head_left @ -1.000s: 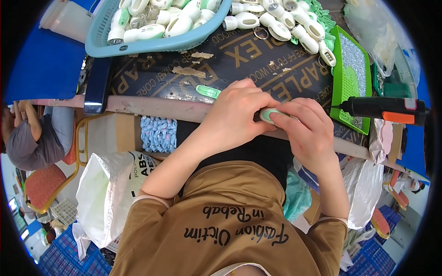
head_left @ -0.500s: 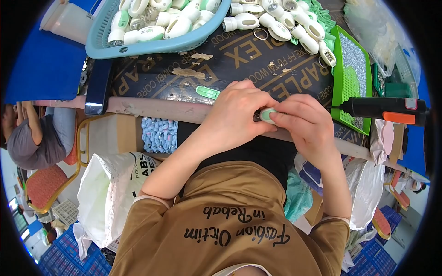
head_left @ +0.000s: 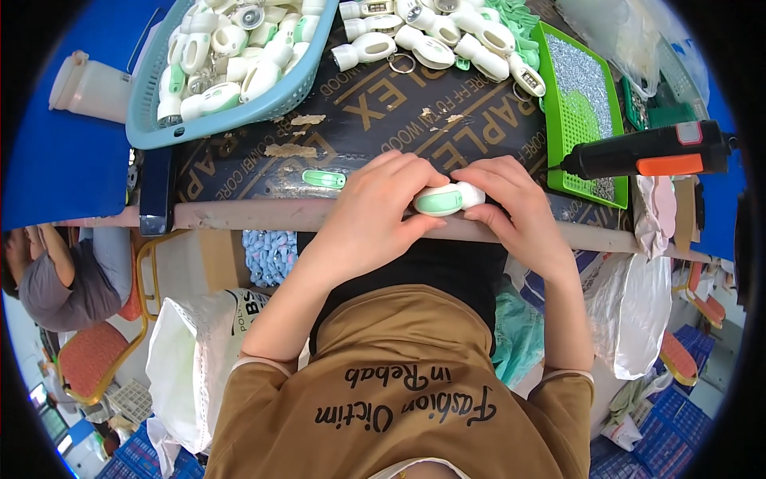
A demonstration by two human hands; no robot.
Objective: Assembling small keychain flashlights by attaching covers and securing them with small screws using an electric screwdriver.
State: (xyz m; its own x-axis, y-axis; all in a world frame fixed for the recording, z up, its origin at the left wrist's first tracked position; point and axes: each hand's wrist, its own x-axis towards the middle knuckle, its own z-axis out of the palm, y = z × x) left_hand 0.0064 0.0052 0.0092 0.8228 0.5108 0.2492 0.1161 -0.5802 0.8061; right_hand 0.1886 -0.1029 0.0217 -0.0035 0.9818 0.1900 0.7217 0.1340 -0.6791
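Over the table's near edge I hold a small white flashlight (head_left: 440,200) with a light green panel facing up. My left hand (head_left: 369,209) is closed on its rounded green-panelled end. The fingers and thumb of my right hand (head_left: 517,206) pinch its white head end. A loose oval green plastic cover (head_left: 324,179) lies on the dark table (head_left: 375,132), just left of my left hand. Farther off, a pile of similar white flashlights (head_left: 431,51) lies on the tabletop, some with key rings.
At the back left stands a blue basket (head_left: 219,132) full of white and green flashlights. A black-and-orange electric screwdriver (head_left: 638,153) reaches over a bright green tray (head_left: 556,128) of small metal parts on the right. Green pieces (head_left: 519,28) are heaped behind.
The flashlight, mostly hidden between my fingers before, now lies lengthwise between both hands with its green panel showing. My hands have moved apart a little. The whole view has shifted.
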